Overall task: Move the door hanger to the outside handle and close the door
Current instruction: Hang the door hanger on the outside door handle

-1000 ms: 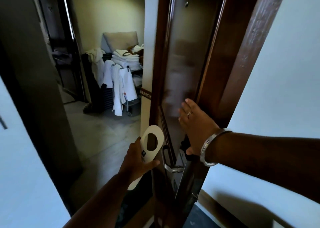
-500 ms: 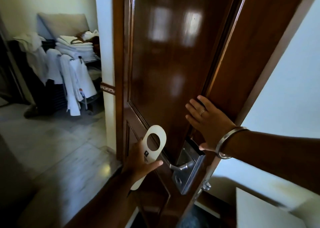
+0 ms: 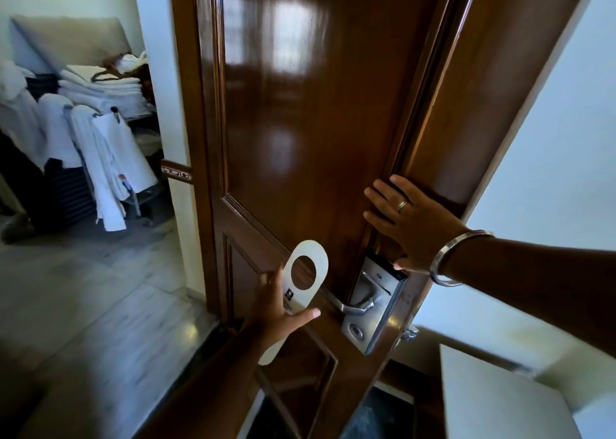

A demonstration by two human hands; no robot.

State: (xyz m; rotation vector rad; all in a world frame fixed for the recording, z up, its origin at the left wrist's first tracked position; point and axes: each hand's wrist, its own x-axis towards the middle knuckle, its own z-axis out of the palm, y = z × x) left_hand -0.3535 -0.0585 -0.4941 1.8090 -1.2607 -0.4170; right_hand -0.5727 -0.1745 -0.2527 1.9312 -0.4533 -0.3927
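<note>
A glossy brown wooden door [image 3: 300, 122] fills the middle of the head view, partly swung. My left hand [image 3: 280, 308] grips a white door hanger [image 3: 305, 287] with a round hole, holding it upright just left of the silver lever handle [image 3: 353, 307]; the hanger is not on the lever. The handle sits on a metal lock plate [image 3: 376, 300]. My right hand [image 3: 406, 222], wearing a ring and a steel bangle, grips the door's edge above the lock plate with its fingers on the door face.
Beyond the door on the left a housekeeping cart [image 3: 100, 112] carries stacked and hanging white towels on a pale tiled floor [image 3: 83, 305]. A white wall [image 3: 550, 138] rises on the right, with a white surface [image 3: 500, 398] low at the right.
The door has swung so more of its face and the lock plate show. My left hand stays on the hanger near the lever; my right hand stays on the door edge.
</note>
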